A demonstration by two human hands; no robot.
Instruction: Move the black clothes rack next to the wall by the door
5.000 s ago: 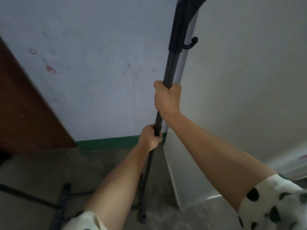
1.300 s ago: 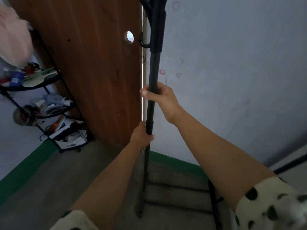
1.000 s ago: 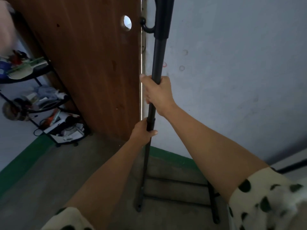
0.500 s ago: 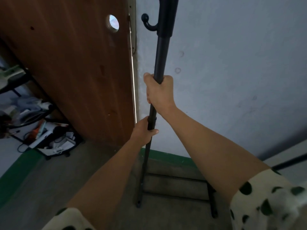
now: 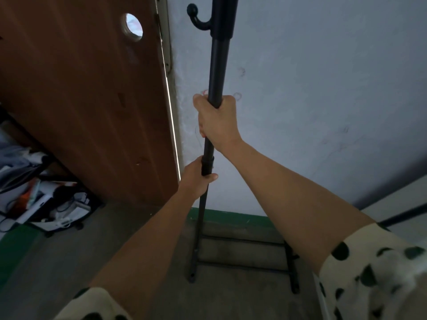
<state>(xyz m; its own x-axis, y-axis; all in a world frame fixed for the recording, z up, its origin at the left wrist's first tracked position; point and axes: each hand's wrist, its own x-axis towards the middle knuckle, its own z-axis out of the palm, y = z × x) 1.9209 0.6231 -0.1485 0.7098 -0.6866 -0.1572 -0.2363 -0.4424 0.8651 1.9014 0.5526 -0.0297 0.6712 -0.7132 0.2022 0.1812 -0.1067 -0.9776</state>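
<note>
The black clothes rack [image 5: 216,88] is being held upright by 2 hands, the right hand [image 5: 217,122] and left hand [image 5: 196,179] both wrapped fully around its pole. Compared with 5 seconds ago, it is now being positioned close against the wall [image 5: 312,100] beside the door [image 5: 80,100], so placement is judged nearly finished.

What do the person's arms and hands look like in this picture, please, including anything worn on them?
Both forearms are bare, as are the left hand and right hand: no gloves, watch or rings visible. Short cream sleeves with dark spots show on the left sleeve and right sleeve.
</note>
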